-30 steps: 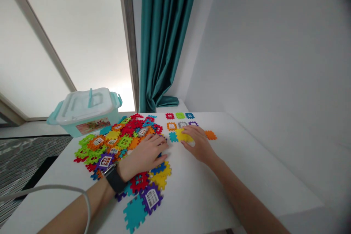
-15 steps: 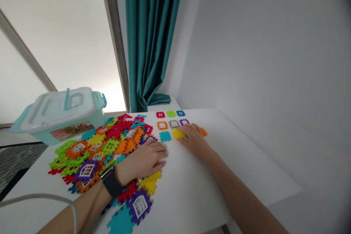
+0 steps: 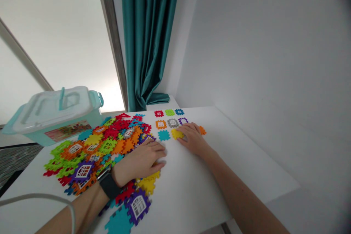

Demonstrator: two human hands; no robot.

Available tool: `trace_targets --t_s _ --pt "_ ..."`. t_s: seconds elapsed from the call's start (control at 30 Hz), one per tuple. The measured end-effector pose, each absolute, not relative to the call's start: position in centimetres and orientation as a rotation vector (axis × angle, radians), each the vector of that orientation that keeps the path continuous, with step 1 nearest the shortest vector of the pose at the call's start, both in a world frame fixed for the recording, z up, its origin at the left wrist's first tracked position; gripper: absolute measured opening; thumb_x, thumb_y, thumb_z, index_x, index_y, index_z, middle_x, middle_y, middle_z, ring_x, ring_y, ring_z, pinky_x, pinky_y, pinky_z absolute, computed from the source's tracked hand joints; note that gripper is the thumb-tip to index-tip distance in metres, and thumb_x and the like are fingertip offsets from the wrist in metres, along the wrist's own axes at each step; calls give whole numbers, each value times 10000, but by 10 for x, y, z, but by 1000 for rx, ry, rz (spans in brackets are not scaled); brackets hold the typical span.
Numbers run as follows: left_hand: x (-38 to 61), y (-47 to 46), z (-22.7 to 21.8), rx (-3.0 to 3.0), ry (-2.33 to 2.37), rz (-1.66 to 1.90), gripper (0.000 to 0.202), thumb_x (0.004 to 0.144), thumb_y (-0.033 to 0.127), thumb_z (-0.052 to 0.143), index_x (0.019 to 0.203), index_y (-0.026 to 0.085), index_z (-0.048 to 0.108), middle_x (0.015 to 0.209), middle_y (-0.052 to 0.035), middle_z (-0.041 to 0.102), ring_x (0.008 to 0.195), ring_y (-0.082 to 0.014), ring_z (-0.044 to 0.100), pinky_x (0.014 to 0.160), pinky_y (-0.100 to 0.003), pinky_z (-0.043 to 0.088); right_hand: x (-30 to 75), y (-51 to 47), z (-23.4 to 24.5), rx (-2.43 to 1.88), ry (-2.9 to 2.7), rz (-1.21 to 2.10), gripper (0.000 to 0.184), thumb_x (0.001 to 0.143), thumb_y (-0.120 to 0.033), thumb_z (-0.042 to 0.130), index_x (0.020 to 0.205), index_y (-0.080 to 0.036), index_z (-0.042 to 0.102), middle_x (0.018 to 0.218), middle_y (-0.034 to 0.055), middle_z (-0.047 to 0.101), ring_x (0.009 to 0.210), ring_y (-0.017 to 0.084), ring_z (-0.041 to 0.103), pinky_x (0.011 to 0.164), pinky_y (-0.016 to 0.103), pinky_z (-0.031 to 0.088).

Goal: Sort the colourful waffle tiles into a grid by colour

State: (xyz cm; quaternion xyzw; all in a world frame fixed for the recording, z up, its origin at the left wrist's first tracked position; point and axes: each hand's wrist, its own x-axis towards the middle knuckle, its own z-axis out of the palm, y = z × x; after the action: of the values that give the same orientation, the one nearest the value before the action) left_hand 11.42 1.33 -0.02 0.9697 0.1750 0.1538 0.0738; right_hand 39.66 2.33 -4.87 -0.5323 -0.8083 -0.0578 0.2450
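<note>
My right hand (image 3: 193,137) is lowered to the white table, with thumb and index finger at the near and far edges of a yellow interlocking tile (image 3: 176,134) lying flat. An orange tile (image 3: 202,130) shows past its other fingers, partly hidden. To the left of the yellow one lies a turquoise tile (image 3: 164,135). Behind are rows with an orange window tile (image 3: 161,124), a grey one (image 3: 172,123) and a purple one (image 3: 182,121). My left hand (image 3: 146,159), palm down with fingers stretched out and nothing held, rests beside the tile pile (image 3: 106,146).
A lidded turquoise storage box (image 3: 59,113) stands at the table's left back. A pale cable (image 3: 49,196) crosses the lower left. The green curtain (image 3: 149,40) hangs behind the white table (image 3: 189,190), and a wall (image 3: 260,80) borders its right side.
The view has shifted slightly, so everything sits a little further left. Both hands keep nearly the same pose, and the tiles lie as before.
</note>
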Motion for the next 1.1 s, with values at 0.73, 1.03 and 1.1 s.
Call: trace_targets --t_s 0.73,1.03,1.1 --pt "113 13 -1 2924 518 476 205 944 320 626 1130 245 668 1181 -58 701 1130 -238 637 1072 -396 410 396 25 -51 -1451 -2236 -141 297 885 -248 657 1181 -248 675 1195 77 726 1217 286 574 1136 556 329" --pt "114 13 1 2916 536 407 217 953 328 617 1145 240 668 1190 -70 697 1148 -252 624 1076 -416 410 391 22 -45 -1456 -2252 -112 290 888 -236 651 1176 -225 679 1182 80 722 1198 278 569 1129 546 338" --pt "113 13 1 2915 539 407 217 955 328 615 1144 237 668 1203 -74 694 1158 -256 620 1081 -421 406 390 22 -44 -1458 -2250 -103 292 882 -229 655 1173 -218 678 1183 80 720 1205 279 563 1128 543 340"
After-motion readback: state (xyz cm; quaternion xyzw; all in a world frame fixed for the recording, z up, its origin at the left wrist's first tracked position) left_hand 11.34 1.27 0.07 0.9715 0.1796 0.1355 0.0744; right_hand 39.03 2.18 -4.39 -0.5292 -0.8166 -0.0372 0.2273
